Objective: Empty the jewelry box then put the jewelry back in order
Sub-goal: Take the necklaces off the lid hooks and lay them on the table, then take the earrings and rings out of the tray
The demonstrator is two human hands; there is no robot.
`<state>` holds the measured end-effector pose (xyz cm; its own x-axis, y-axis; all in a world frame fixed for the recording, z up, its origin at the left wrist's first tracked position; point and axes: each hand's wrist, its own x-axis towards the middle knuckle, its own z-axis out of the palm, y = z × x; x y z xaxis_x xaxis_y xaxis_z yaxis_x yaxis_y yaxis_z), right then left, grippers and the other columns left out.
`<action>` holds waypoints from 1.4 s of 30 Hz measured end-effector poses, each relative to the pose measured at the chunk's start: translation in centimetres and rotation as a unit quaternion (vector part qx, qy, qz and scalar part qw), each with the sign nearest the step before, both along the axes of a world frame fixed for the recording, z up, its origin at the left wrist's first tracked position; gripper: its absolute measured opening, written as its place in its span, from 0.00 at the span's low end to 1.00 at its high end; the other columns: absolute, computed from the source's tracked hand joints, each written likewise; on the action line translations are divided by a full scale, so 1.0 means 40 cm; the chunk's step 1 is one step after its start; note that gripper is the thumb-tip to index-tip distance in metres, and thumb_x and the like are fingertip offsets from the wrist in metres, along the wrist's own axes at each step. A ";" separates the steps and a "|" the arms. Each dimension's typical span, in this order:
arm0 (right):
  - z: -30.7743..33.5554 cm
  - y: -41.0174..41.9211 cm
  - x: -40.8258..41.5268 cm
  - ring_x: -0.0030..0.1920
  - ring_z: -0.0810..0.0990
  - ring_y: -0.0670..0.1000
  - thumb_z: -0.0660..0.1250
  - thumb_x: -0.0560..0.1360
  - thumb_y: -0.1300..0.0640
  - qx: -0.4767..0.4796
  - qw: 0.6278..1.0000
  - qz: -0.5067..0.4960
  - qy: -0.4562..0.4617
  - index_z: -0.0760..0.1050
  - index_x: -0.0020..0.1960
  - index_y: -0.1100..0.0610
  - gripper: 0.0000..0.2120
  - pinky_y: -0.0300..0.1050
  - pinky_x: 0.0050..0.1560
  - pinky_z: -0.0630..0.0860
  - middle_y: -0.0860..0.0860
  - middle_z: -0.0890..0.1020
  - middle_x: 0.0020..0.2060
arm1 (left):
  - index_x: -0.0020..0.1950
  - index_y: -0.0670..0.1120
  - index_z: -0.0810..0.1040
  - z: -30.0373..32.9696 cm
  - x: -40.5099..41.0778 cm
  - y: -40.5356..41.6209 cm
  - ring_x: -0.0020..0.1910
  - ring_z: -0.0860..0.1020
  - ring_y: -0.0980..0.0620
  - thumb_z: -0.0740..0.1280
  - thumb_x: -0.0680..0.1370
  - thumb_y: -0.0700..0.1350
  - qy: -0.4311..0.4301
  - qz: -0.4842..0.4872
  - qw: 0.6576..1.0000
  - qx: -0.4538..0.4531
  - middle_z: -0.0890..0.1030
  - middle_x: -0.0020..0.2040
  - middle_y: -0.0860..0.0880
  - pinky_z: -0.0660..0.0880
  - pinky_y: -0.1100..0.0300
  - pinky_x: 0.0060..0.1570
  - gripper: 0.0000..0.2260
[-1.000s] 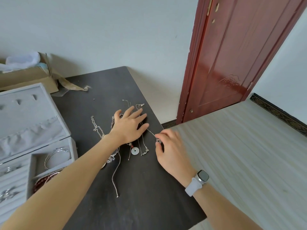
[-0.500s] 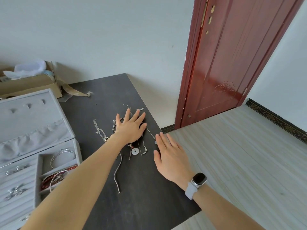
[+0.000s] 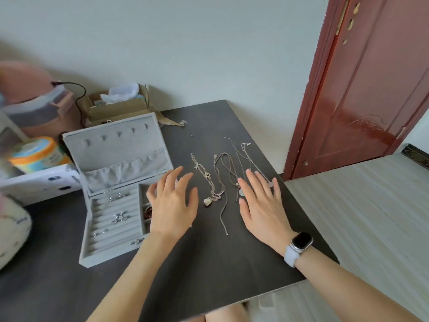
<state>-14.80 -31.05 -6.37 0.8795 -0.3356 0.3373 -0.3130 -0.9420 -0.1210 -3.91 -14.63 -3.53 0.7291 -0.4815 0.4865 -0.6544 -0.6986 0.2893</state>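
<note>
Both hands lifted off the necklaces since a moment ago. Left hand (image 3: 173,203), which was pressed flat on the chains, now hovers near the tabletop's (image 3: 209,263) middle, just beside the jewelry box (image 3: 111,249), fingers (image 3: 180,180) spread and holding nothing. Right hand (image 3: 262,205), which had pinched a chain end near the right edge, is also open and empty, fingertips just over the round pale pendant (image 3: 241,193). Watch (image 3: 299,244) on that wrist.

Judgement: necklace layout looks finished; the left hand seems headed for the box, so emptying continues.

Necklaces (image 3: 220,182) lie in rough parallel lines between the hands, running toward the far right corner, one with a heart pendant (image 3: 207,201). Some strands cross or touch, so snagging is a risk on pickup.

Box sits open at the left edge; rings (image 3: 120,216) remain in the roll slots, and a reddish bracelet (image 3: 146,212) shows in the side compartment, partly hidden by the left hand. Lid pocket and hooks look empty.

Beyond the far left corner: cardboard box (image 3: 116,108), pink container (image 3: 34,101), a canister (image 3: 37,154). None obstructs. Red door (image 3: 371,89) to the far right.
</note>
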 end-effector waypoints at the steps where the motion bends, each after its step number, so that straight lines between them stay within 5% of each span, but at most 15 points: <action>1: 0.001 0.025 0.008 0.65 0.72 0.57 0.51 0.74 0.52 0.009 1.000 0.025 -0.017 0.70 0.63 0.56 0.21 0.64 0.62 0.67 0.56 0.74 0.64 | 0.54 0.45 0.79 -0.003 0.000 0.041 0.58 0.75 0.39 0.63 0.71 0.45 0.002 0.015 1.000 -0.006 0.78 0.59 0.43 0.67 0.40 0.56 0.14; 6: 0.012 0.156 0.063 0.56 0.73 0.51 0.53 0.73 0.55 0.071 0.985 0.122 -0.095 0.73 0.57 0.57 0.17 0.49 0.56 0.73 0.53 0.78 0.54 | 0.55 0.44 0.79 -0.017 0.042 0.234 0.58 0.74 0.40 0.64 0.74 0.43 0.020 0.101 0.994 -0.027 0.79 0.58 0.44 0.64 0.42 0.58 0.12; 11: 0.053 0.292 0.189 0.46 0.78 0.57 0.55 0.71 0.56 0.095 0.971 0.198 -0.095 0.76 0.51 0.59 0.15 0.50 0.40 0.77 0.55 0.79 0.45 | 0.60 0.45 0.77 -0.036 0.092 0.369 0.62 0.70 0.43 0.63 0.76 0.40 0.073 0.193 0.977 -0.059 0.76 0.61 0.47 0.60 0.47 0.62 0.13; 16: 0.090 0.399 0.344 0.58 0.71 0.57 0.60 0.76 0.58 0.122 0.968 0.218 -0.023 0.74 0.61 0.58 0.14 0.51 0.57 0.68 0.56 0.75 0.55 | 0.61 0.44 0.76 -0.047 0.109 0.411 0.62 0.69 0.43 0.64 0.76 0.40 0.088 0.174 0.979 -0.065 0.76 0.61 0.47 0.65 0.47 0.57 0.13; 23: 0.064 0.460 0.448 0.62 0.66 0.54 0.60 0.76 0.57 0.106 0.970 0.215 0.050 0.73 0.60 0.55 0.13 0.48 0.57 0.65 0.54 0.73 0.57 | 0.45 0.42 0.83 -0.029 0.190 0.397 0.40 0.77 0.38 0.73 0.66 0.34 -0.009 0.117 0.993 0.030 0.82 0.40 0.44 0.72 0.51 0.33 0.09; 28: 0.047 0.453 0.460 0.58 0.69 0.55 0.61 0.76 0.59 0.163 0.963 0.214 0.001 0.76 0.53 0.58 0.09 0.46 0.55 0.65 0.55 0.76 0.53 | 0.43 0.44 0.83 -0.033 0.226 0.378 0.43 0.74 0.39 0.72 0.70 0.41 -0.021 0.135 0.988 0.073 0.80 0.41 0.43 0.66 0.51 0.39 0.03; 32: 0.063 0.429 0.442 0.52 0.72 0.54 0.64 0.74 0.60 0.239 0.947 0.203 -0.064 0.78 0.49 0.60 0.06 0.45 0.53 0.68 0.55 0.78 0.47 | 0.51 0.46 0.82 -0.031 0.233 0.361 0.52 0.71 0.41 0.65 0.76 0.45 0.008 0.146 0.986 0.081 0.79 0.50 0.45 0.61 0.52 0.48 0.08; 39: 0.104 0.362 0.275 0.37 0.72 0.43 0.67 0.72 0.64 0.324 0.915 0.191 -0.145 0.79 0.46 0.59 0.04 0.28 0.42 0.67 0.42 0.74 0.36 | 0.43 0.46 0.83 -0.010 0.160 0.361 0.53 0.76 0.41 0.72 0.70 0.41 -0.012 0.164 0.984 -0.072 0.82 0.46 0.47 0.66 0.44 0.53 0.03; 42: 0.078 0.359 0.176 0.37 0.73 0.41 0.68 0.71 0.63 0.343 0.911 0.181 -0.137 0.79 0.45 0.57 0.04 0.25 0.41 0.67 0.39 0.74 0.36 | 0.45 0.46 0.83 0.008 0.059 0.373 0.51 0.73 0.48 0.72 0.72 0.42 0.007 0.127 0.980 -0.153 0.82 0.47 0.50 0.64 0.54 0.50 0.03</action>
<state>-7.78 -16.69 -3.26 0.8885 -0.2552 0.3814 0.1341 -0.6504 -0.7476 -1.56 0.30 -3.20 0.8137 -0.1172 0.5694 -0.4654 -0.7182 0.5173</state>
